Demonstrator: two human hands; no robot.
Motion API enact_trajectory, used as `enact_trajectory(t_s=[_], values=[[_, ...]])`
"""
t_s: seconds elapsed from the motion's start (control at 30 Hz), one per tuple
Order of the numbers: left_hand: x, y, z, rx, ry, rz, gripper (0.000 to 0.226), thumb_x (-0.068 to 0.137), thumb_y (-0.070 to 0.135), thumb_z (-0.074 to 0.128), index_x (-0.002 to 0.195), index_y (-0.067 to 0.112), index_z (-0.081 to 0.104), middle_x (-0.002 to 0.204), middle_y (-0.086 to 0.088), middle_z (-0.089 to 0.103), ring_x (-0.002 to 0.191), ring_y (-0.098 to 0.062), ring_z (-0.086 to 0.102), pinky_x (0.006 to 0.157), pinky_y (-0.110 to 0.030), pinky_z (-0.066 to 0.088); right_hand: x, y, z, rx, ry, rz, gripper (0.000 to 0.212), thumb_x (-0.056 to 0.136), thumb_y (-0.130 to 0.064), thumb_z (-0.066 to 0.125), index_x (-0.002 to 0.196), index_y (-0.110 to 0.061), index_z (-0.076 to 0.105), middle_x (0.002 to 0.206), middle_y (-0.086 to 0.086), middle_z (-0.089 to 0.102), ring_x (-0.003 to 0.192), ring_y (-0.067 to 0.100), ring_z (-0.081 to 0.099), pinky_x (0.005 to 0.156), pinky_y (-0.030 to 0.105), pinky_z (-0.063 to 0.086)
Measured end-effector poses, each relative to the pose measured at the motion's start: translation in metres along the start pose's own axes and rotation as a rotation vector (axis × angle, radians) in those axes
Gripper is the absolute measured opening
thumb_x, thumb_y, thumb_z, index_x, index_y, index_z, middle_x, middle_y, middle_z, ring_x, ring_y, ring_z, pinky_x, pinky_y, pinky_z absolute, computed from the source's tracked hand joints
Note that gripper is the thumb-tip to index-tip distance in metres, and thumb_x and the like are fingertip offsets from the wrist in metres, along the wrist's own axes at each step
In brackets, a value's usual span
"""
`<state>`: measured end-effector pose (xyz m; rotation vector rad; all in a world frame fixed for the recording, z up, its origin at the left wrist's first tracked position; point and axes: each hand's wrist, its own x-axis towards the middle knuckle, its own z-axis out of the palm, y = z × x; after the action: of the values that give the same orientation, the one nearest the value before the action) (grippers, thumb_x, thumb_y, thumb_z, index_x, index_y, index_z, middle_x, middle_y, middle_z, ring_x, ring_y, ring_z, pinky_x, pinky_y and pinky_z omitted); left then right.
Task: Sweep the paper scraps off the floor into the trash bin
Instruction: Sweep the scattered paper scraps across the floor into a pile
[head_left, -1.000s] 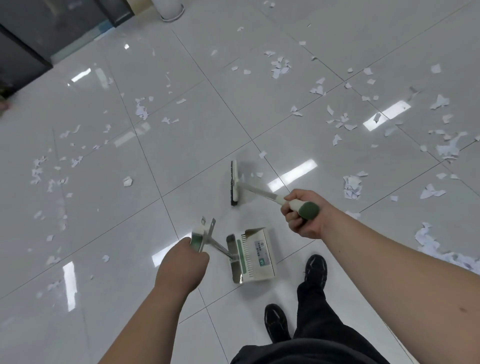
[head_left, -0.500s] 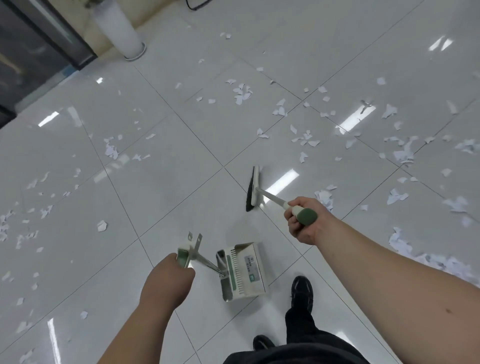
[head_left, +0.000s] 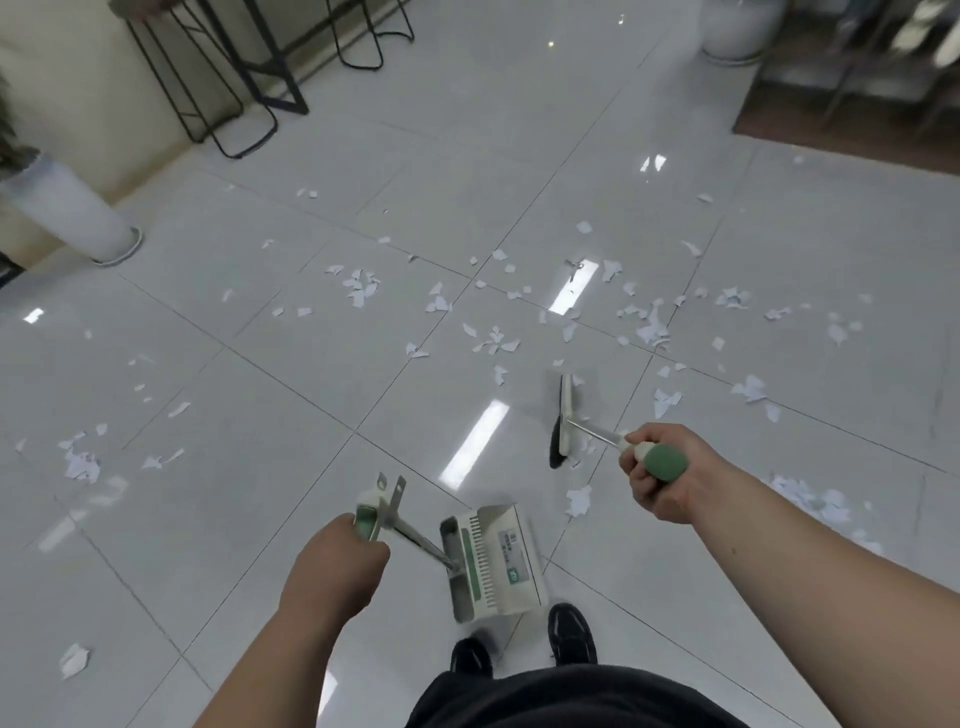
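Status: early. As far as I can see, nothing has been collected yet.

White torn paper scraps (head_left: 358, 286) are spread over most of the glossy pale grey tiled floor (head_left: 249, 426). There's a loose band across the middle ahead of you, a cluster far left, a denser heap at the right edge beside your forearm, and one stray piece bottom left. No gathered pile anywhere.

Your right hand (head_left: 662, 478) is clenched round the green grip of the white-headed, dark-bristled broom (head_left: 565, 415). The head is down at floor level, edge-on to the camera, with a few small bits just beside its near end. I can't tell whether the bristles actually touch the tile.

Your left hand (head_left: 332, 566) grasps the green top of the metal handle on the white slatted plastic dustpan (head_left: 491, 561). The pan sits just ahead of your black shoes (head_left: 571, 631) and is blurred, so I can't tell if it's on the floor or off it. No paper shows on it, and I can't read the inside.

One bigger scrap lies between the broom head and the dustpan.

No trash bin identifiable in view. The white cylinder (head_left: 78, 218) at the left wall could be anything, and the black metal stool legs (head_left: 234, 104) stand behind it.

Remaining, my read: everything. Gather, pan, locate the bin, dump. The right-side heap is nearest the broom, so that's a sensible start.
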<state>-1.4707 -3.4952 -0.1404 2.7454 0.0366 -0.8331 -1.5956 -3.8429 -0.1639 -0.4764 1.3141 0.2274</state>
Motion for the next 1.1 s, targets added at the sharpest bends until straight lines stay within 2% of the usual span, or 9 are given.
enact_trajectory(t_s=[0.17, 0.33, 0.63, 0.8, 0.9, 1.1], values=[[0.02, 0.017, -0.013, 0.031, -0.045, 0.142, 0.005, 0.077, 0.012, 0.048, 0.081, 0.012, 0.051, 0.063, -0.004, 0.056, 0.052, -0.025, 0.059, 0.054, -0.028, 0.044, -0.024, 0.019, -0.008, 0.017, -0.004, -0.072, 0.014, 0.08, -0.012, 0.061, 0.089, -0.017, 0.052, 0.065, 0.001, 0.056, 0.033, 0.01, 0.044, 0.031, 0.013, 0.029], [0.039, 0.013, -0.029, 0.056, -0.094, 0.217, 0.01, 0.075, 0.012, 0.046, 0.083, 0.011, 0.053, 0.06, -0.003, 0.054, 0.045, -0.023, 0.054, 0.053, -0.028, 0.043, -0.035, 0.055, 0.0, 0.029, -0.002, -0.067, 0.019, 0.076, -0.013, 0.062, 0.092, -0.014, 0.052, 0.063, 0.003, 0.057, 0.035, 0.012, 0.039, 0.032, 0.013, 0.027], [0.066, -0.018, -0.049, 0.143, -0.168, 0.302, 0.019, 0.074, 0.016, 0.047, 0.088, 0.009, 0.059, 0.064, -0.005, 0.059, 0.052, -0.026, 0.056, 0.054, -0.031, 0.044, -0.043, 0.111, 0.012, 0.163, -0.017, 0.0, 0.029, 0.073, -0.01, 0.063, 0.101, -0.006, 0.054, 0.062, 0.003, 0.056, 0.033, 0.01, 0.039, 0.031, 0.012, 0.026], [0.072, -0.026, -0.048, 0.193, -0.222, 0.347, 0.015, 0.08, 0.014, 0.048, 0.088, 0.008, 0.06, 0.065, -0.005, 0.061, 0.052, -0.026, 0.056, 0.056, -0.028, 0.044, -0.057, 0.121, -0.006, 0.225, 0.073, -0.016, 0.031, 0.073, -0.009, 0.063, 0.102, -0.005, 0.054, 0.061, 0.004, 0.057, 0.03, 0.01, 0.04, 0.028, 0.013, 0.027], [0.073, -0.027, -0.042, 0.242, -0.235, 0.393, 0.014, 0.085, 0.02, 0.049, 0.09, 0.013, 0.06, 0.073, -0.006, 0.067, 0.059, -0.026, 0.061, 0.058, -0.03, 0.047, -0.061, 0.132, -0.018, 0.216, 0.161, -0.05, 0.03, 0.074, -0.01, 0.063, 0.103, -0.009, 0.054, 0.061, 0.004, 0.058, 0.031, 0.011, 0.04, 0.03, 0.012, 0.027], [0.069, -0.023, -0.036, 0.273, -0.247, 0.459, 0.015, 0.09, 0.024, 0.049, 0.087, 0.013, 0.058, 0.074, -0.005, 0.064, 0.063, -0.026, 0.059, 0.059, -0.031, 0.046, -0.062, 0.162, -0.038, 0.187, 0.308, -0.164, 0.033, 0.078, -0.011, 0.062, 0.111, -0.012, 0.057, 0.061, 0.006, 0.057, 0.034, 0.011, 0.039, 0.033, 0.014, 0.029]])
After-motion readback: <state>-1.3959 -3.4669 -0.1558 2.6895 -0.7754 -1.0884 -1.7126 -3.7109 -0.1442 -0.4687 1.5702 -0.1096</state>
